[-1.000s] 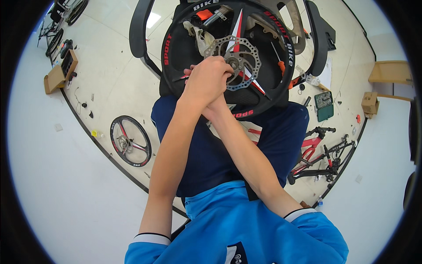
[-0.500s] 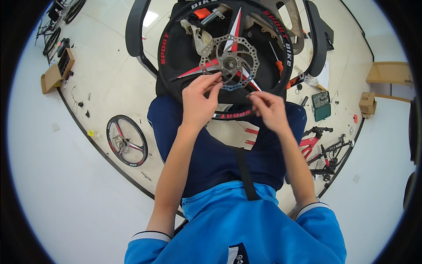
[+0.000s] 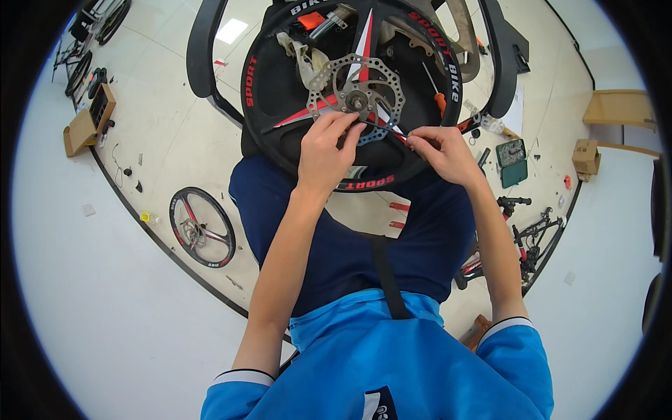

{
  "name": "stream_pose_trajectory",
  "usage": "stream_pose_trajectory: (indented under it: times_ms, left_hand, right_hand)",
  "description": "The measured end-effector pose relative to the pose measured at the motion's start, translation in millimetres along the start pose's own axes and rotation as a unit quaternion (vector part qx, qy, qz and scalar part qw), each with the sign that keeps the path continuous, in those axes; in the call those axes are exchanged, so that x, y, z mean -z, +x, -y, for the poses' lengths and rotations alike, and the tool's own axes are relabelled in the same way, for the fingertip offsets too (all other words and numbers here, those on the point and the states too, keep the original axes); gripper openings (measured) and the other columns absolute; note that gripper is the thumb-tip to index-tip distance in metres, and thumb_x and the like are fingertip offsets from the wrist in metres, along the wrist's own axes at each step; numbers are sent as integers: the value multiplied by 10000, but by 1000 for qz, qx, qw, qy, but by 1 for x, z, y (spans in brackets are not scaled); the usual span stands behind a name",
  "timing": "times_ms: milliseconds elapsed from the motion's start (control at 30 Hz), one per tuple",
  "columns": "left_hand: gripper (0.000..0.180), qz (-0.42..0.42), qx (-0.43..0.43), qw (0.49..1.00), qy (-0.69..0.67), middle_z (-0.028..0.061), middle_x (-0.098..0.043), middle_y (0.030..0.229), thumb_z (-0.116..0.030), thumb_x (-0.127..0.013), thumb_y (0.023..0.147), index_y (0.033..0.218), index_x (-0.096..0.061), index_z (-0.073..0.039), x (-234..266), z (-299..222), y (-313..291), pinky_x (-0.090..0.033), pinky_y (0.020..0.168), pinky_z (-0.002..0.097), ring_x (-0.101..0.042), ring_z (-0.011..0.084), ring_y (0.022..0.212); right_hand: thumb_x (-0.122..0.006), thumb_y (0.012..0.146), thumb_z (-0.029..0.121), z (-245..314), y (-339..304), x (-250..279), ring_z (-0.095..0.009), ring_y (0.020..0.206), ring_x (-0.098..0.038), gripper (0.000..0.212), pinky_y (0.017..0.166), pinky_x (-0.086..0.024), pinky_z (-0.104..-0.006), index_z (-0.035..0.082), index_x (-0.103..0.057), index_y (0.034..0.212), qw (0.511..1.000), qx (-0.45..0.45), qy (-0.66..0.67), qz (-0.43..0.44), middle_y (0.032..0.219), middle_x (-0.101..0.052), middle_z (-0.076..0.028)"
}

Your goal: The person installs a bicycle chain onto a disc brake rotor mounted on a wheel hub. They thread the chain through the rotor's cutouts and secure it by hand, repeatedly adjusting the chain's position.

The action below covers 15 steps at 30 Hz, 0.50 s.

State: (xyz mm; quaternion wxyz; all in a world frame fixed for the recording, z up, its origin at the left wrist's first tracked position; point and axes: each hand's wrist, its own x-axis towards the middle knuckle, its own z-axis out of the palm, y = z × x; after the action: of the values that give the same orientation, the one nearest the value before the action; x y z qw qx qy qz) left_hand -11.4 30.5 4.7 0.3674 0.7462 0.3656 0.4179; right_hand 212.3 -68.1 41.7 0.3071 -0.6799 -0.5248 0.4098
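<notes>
A black bicycle wheel point(image 3: 250, 119) with red-and-white spokes lies across the chair in front of me. A perforated metal brake disc point(image 3: 398, 98) sits around its hub point(image 3: 357, 102). Between my hands runs a thin dark hex key point(image 3: 381, 127), slanting over the lower part of the disc. My right hand point(image 3: 442, 152) pinches its outer end between thumb and fingers. Just below the hub, my left hand point(image 3: 327, 154) is closed in a pinch at the inner end; its fingertips hide what exactly they grip.
A screwdriver point(image 3: 439, 101), an orange-and-metal tool point(image 3: 323, 26) and pale crumpled gloves point(image 3: 306, 61) lie within the wheel's outline. Black armrests point(image 3: 201, 59) flank it. On the floor are another wheel point(image 3: 227, 238), a green case point(image 3: 513, 173), a bike frame point(image 3: 521, 245) and a cardboard box point(image 3: 586, 157).
My right hand has moved up slightly, and the hex key now spans toward my left hand. My left hand has shifted slightly right and up toward the hub. The view has shifted slightly.
</notes>
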Motion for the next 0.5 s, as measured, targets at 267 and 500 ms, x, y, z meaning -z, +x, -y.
stream_pose_trajectory:
  times_ms: [267, 500]
  left_hand:
    - [160, -9, -19, 1000, 18, 104, -704, 931, 1, -764, 853, 1008, -729, 17, -6, 10, 0, -554, 664, 278, -689, 181, 710]
    - [123, -57, -35, 997, 26, 84, -677, 859, 26, -751, 828, 943, -713, 4, -18, 13, 0, -531, 610, 274, -653, 169, 657]
  right_hand:
    - [-664, 977, 143, 3, 8, 8, -112, 606, -518, 205, 572, -429, -286, -52, -722, 999, 999, 23, -43, -19, 702, -645, -83]
    - [-692, 946, 137, 29, 47, 26, -109, 608, -567, 178, 585, -459, -275, -35, -714, 985, 991, 84, -83, -61, 707, -656, -78]
